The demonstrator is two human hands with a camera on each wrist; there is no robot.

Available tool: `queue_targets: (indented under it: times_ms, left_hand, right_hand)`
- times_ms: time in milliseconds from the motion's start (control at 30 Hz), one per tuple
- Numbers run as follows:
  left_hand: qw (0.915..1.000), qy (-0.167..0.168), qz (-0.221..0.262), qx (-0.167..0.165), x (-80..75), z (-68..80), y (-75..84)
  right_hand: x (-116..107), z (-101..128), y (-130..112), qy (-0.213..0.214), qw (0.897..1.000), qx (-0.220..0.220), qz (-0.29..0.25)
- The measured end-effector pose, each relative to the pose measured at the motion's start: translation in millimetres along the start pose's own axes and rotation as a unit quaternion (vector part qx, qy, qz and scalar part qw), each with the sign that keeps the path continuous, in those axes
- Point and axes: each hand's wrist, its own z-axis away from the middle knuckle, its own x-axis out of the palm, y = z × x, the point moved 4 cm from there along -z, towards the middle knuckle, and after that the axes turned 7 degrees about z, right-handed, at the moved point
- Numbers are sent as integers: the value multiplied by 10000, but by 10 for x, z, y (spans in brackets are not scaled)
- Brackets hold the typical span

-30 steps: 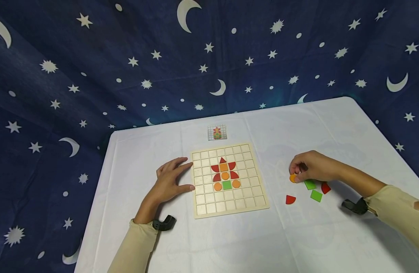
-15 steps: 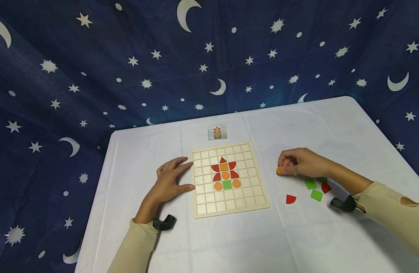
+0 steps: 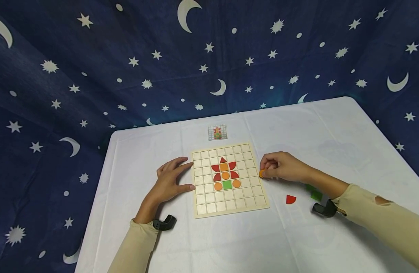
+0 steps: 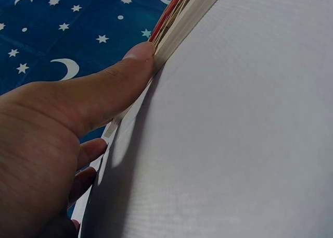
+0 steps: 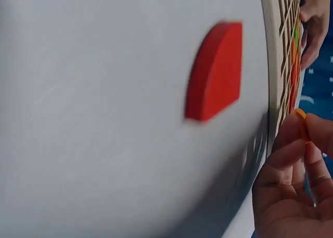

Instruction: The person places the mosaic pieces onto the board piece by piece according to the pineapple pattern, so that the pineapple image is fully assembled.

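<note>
While your left hand (image 3: 170,182) lies flat, fingers straight, against the wooden grid board's (image 3: 230,206) left edge, your right hand (image 3: 281,167) pinches an orange disc (image 3: 261,173) beside its right edge; red quarter-circle (image 3: 290,199) nearby.

White cloth-covered table (image 3: 202,242) with rounded far corners fills the lower half of the head view and lies under both hands. Cloth is smooth, faintly creased, evenly lit, with soft shadows only.

Dark blue fabric backdrop printed with white stars, dots and crescent moons (image 3: 93,68) hangs behind the table, beyond both hands, and wraps round to the left and the right. It falls in loose diagonal folds on the left side. The same blue fabric shows past the table edge in the left wrist view (image 4: 62,35).

No floor or window visible.
</note>
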Motion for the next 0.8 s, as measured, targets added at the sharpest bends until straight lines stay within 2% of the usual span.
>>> queue_targets:
  times_ms: [300,667,800]
  left_hand:
    - [10000,3,26,-6,-4,-2,-5]
    - [10000,20,26,24,-7,1,4]
    - [10000,36,43,51,-9,-1,7]
  right_hand:
    - [265,-111,-244,-241,9995,-176,-70]
    - [536,-181,-508,-197,9969,-744,147]
    - [638,-192,-572,-278,9962,-830,29]
